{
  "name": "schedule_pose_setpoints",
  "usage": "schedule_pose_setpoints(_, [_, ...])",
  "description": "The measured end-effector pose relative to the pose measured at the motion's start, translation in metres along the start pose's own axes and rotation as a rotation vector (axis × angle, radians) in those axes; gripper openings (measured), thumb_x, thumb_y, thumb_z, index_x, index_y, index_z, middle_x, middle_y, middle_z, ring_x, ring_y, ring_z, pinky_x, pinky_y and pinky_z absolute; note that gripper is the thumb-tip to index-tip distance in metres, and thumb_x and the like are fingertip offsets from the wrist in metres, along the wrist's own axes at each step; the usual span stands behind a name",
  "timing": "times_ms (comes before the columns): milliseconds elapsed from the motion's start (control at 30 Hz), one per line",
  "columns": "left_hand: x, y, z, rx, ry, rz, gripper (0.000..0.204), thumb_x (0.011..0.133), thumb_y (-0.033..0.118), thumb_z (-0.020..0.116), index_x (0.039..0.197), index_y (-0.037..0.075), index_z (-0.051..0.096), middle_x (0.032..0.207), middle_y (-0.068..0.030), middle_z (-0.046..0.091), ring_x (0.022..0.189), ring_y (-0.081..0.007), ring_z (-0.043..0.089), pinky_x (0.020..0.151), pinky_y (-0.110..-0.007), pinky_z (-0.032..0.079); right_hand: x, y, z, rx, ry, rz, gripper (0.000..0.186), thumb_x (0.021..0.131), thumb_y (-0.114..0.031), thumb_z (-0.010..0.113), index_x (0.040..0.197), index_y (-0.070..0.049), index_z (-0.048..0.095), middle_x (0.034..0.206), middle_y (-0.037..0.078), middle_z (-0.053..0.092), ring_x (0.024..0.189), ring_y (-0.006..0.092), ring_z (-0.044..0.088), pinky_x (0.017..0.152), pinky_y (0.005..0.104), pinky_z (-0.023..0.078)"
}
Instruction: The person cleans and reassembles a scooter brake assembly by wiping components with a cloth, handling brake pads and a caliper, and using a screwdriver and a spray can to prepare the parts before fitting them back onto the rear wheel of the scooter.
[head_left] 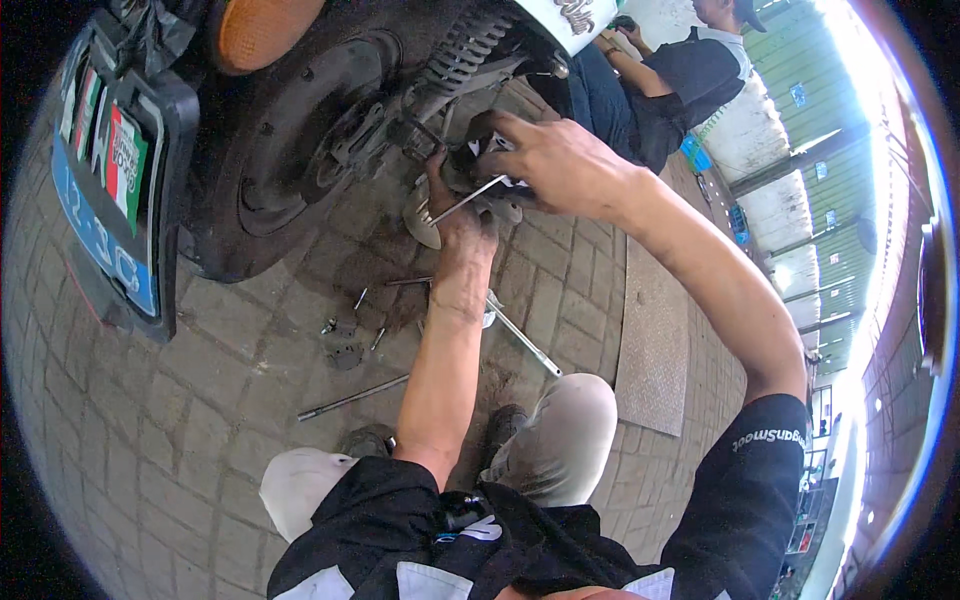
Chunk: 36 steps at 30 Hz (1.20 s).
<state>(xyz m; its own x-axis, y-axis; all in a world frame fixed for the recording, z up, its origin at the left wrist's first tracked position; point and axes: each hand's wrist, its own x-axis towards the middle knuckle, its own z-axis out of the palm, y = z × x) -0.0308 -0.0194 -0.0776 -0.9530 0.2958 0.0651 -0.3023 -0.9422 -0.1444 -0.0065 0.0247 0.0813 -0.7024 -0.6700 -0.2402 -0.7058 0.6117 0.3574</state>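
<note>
My left hand (463, 220) reaches up beside the motorcycle wheel (265, 155), its fingers closed round a dark metal part (462, 160) that looks like a brake caliper. From the right, my right hand (560, 165) is closed over the same place, thumb and fingers bent. A thin metal rod (468, 199) slants from under the right hand across the left one; its other end is hidden in the right hand's grip. Below the dark part, a rounded silver piece (421, 218) shows beside my left fingers. Part of the assembly is hidden behind both hands.
On the paving lie a long bar (352, 397), a silver wrench (525, 336), bolts (360, 298) and small dark flat pieces (345, 356). A metal sheet (652, 345) lies at right. The shock spring (465, 50) hangs above; another person (690, 80) sits beyond.
</note>
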Motion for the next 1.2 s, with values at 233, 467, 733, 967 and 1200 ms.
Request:
schedule_pose_setpoints(233, [0.002, -0.015, 0.018, 0.092, 0.340, 0.130, 0.042, 0.082, 0.036, 0.050, 0.108, 0.003, 0.049, 0.101, -0.0079, 0.054, 0.087, -0.0198, 0.055, 0.073, -0.034, 0.046, -0.074, -0.029, 0.021, 0.353, 0.436, 0.460, 0.028, 0.071, -0.002, 0.055, 0.099, 0.000, 0.054, 0.094, 0.021, 0.052, 0.082, 0.0357, 0.055, 0.067, 0.0391, 0.046])
schedule_pose_setpoints(467, [0.011, -0.026, 0.009, 0.130, 0.367, 0.197, 0.046, 0.082, 0.034, 0.054, 0.110, -0.002, 0.048, 0.105, -0.0102, 0.053, 0.086, -0.0194, 0.054, 0.073, -0.033, 0.045, -0.095, -0.082, 0.042, 0.655, 0.504, 0.881, 0.031, 0.075, 0.000, 0.049, 0.105, 0.000, 0.054, 0.069, 0.020, 0.055, 0.059, 0.0292, 0.057, 0.057, 0.0336, 0.044])
schedule_pose_setpoints(733, [0.015, -0.029, 0.006, 0.188, 0.397, 0.230, 0.045, 0.081, 0.032, 0.054, 0.111, -0.002, 0.048, 0.107, -0.0099, 0.052, 0.089, -0.0194, 0.053, 0.079, -0.032, 0.042, -0.072, -0.095, 0.053, 0.712, 0.600, 0.949, 0.035, 0.074, 0.000, 0.045, 0.108, -0.003, 0.054, 0.059, 0.017, 0.051, 0.049, 0.0199, 0.050, 0.051, 0.0302, 0.041])
schedule_pose_setpoints(967, [0.016, -0.030, 0.000, 0.196, 0.357, 0.209, 0.050, 0.080, 0.040, 0.051, 0.112, 0.001, 0.047, 0.109, -0.0089, 0.052, 0.094, -0.0200, 0.052, 0.082, -0.034, 0.040, -0.061, -0.103, 0.052, 0.713, 0.658, 1.026, 0.035, 0.074, -0.001, 0.046, 0.107, -0.004, 0.055, 0.062, 0.018, 0.051, 0.054, 0.0241, 0.050, 0.054, 0.0326, 0.041])
schedule_pose_setpoints(1200, [0.023, -0.033, -0.010, 0.152, 0.325, 0.171, 0.053, 0.081, 0.046, 0.045, 0.113, 0.004, 0.048, 0.111, -0.0085, 0.052, 0.097, -0.0215, 0.051, 0.087, -0.035, 0.038, -0.055, -0.109, 0.064, 0.786, 0.691, 1.088, 0.032, 0.078, -0.004, 0.042, 0.107, -0.001, 0.054, 0.056, 0.007, 0.045, 0.051, 0.0125, 0.042, 0.050, 0.0271, 0.037])
